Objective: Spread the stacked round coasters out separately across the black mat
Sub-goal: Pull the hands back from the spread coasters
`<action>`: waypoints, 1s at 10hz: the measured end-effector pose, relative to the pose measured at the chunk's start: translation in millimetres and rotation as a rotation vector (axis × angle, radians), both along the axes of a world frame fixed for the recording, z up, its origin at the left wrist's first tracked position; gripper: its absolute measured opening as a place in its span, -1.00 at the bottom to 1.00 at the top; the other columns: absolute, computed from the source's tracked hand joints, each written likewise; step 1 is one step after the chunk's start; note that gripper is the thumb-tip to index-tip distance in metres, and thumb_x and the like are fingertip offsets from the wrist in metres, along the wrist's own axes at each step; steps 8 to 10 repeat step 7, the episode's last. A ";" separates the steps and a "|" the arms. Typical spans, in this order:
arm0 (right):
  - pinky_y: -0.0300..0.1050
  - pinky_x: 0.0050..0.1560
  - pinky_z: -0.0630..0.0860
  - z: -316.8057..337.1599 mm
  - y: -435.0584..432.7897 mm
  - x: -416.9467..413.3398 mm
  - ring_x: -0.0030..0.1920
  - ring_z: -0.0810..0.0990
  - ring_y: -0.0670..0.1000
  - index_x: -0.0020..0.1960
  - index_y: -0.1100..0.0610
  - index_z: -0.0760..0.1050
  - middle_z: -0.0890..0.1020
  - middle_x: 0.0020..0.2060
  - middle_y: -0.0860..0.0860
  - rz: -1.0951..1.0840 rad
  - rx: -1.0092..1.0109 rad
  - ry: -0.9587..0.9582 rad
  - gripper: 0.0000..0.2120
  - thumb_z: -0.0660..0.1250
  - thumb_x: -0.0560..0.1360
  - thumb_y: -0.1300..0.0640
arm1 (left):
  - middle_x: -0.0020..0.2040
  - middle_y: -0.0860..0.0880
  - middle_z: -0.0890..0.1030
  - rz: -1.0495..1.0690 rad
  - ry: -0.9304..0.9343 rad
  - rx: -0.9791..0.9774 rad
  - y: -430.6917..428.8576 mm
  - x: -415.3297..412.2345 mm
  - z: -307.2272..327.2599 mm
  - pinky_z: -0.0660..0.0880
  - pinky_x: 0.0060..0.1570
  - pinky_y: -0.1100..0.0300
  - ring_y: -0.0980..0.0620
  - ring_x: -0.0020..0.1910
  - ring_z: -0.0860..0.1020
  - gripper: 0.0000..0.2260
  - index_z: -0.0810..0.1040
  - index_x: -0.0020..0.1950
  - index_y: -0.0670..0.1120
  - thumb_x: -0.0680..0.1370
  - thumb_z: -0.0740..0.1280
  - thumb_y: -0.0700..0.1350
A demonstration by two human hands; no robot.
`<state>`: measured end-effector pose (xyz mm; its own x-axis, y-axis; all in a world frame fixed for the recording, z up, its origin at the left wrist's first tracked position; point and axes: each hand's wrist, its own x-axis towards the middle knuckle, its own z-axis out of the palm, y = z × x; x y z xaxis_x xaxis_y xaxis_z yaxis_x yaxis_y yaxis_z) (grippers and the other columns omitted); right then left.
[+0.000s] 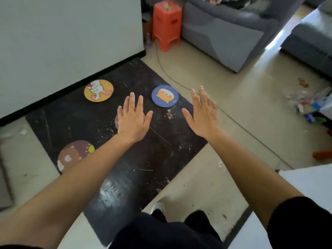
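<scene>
A black mat (136, 164) lies on the floor. A yellow rabbit coaster (98, 90) rests near its far left edge, a blue bear coaster (165, 95) near its far right corner, and a brown bear coaster (71, 155) at its left edge, partly under my left forearm. A sliver of another coaster (116, 121) peeks out from beneath my left hand (133, 119), which hovers flat with fingers spread and holds nothing. My right hand (202, 112) is raised beside it, open and empty, over the mat's right edge.
A white wall (68, 33) borders the mat's far side. An orange stool (167, 24) and grey sofas (233, 29) stand beyond. A cable (168, 72) runs along the floor, with litter (309, 103) at the right and a white surface (309, 184) near right.
</scene>
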<state>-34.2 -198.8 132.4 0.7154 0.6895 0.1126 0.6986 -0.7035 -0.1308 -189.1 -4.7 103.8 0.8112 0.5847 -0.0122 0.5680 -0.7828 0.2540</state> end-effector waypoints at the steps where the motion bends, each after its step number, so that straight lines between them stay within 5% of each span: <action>1: 0.16 0.46 0.16 -6.0 43.7 30.7 0.52 0.16 0.25 0.58 0.15 0.05 0.09 0.57 0.23 0.124 0.011 0.066 -0.33 0.14 0.61 -0.16 | 0.63 -0.17 0.00 0.124 -0.011 -0.038 17.7 4.9 2.4 0.03 0.49 -0.23 -0.17 0.60 -0.01 -0.38 0.03 0.61 -0.08 0.63 -0.01 0.20; 5: 0.25 0.26 0.39 -90.5 172.1 103.2 0.45 0.29 0.27 0.57 0.13 0.07 0.33 0.46 0.19 0.432 -0.257 0.427 -0.35 0.14 0.61 -0.16 | 0.61 -0.23 0.06 0.853 0.235 -0.420 37.8 2.9 -54.2 0.07 0.50 -0.17 -0.25 0.57 0.05 -0.38 0.05 0.61 -0.12 0.64 0.10 0.16; 7: 0.06 0.05 0.51 -149.7 195.8 95.1 0.21 0.55 0.19 0.48 0.08 0.30 0.45 0.34 0.13 0.364 -0.300 0.786 -0.46 0.25 0.57 -0.09 | 0.60 -0.23 0.12 0.984 0.186 -0.576 55.0 18.5 -97.2 0.10 0.50 -0.11 -0.25 0.56 0.11 -0.40 0.08 0.61 -0.12 0.64 0.14 0.11; 10: 0.06 0.05 0.51 -149.7 195.8 95.1 0.21 0.55 0.19 0.48 0.08 0.30 0.45 0.34 0.13 0.364 -0.300 0.786 -0.46 0.25 0.57 -0.09 | 0.60 -0.23 0.12 0.984 0.186 -0.576 55.0 18.5 -97.2 0.10 0.50 -0.11 -0.25 0.56 0.11 -0.40 0.08 0.61 -0.12 0.64 0.14 0.11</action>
